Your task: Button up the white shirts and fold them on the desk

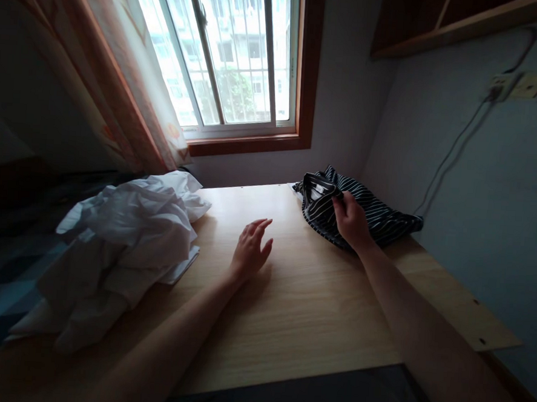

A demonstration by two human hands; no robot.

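Note:
A black garment with white stripes (377,210) lies bunched at the back right of the wooden table (307,312). My right hand (351,221) pinches its edge near the collar-like opening, where a small pale label shows. Over the middle of the table, my left hand (251,248) has its fingers apart and holds nothing. To the left is a crumpled heap of white cloth (144,224), which my left hand does not touch.
Behind the table is a barred window (232,53) with a patterned curtain (117,64) on its left. A wooden shelf (465,31) hangs at the upper right. A cable runs down the right wall from a socket (500,86).

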